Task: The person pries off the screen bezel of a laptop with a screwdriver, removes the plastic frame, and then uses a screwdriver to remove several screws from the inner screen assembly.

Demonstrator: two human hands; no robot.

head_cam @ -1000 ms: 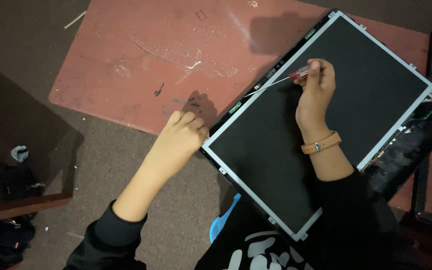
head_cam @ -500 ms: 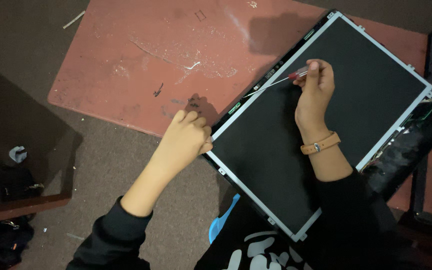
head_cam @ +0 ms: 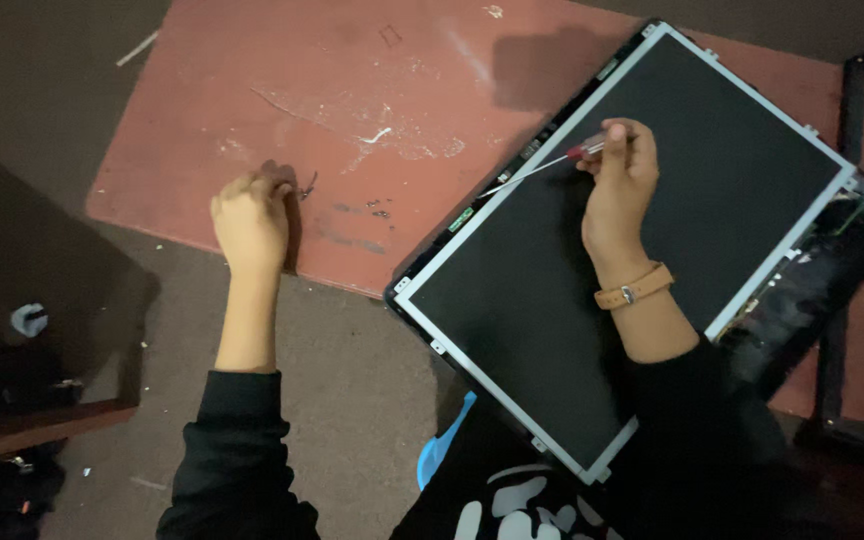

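Right hand (head_cam: 620,185) grips a red-handled screwdriver (head_cam: 542,167), tip at the upper-left edge of the bare display panel (head_cam: 642,250). Left hand (head_cam: 250,220) curled narrow on the scuffed red surface (head_cam: 392,90), beside small dark screws (head_cam: 308,186). Open room further left.

A scuffed red board (head_cam: 432,90) lies flat on the brown carpet (head_cam: 352,380). A dark wooden unit (head_cam: 22,330) stands at the left edge. A black frame (head_cam: 842,300) lies at the right, partly out of view.
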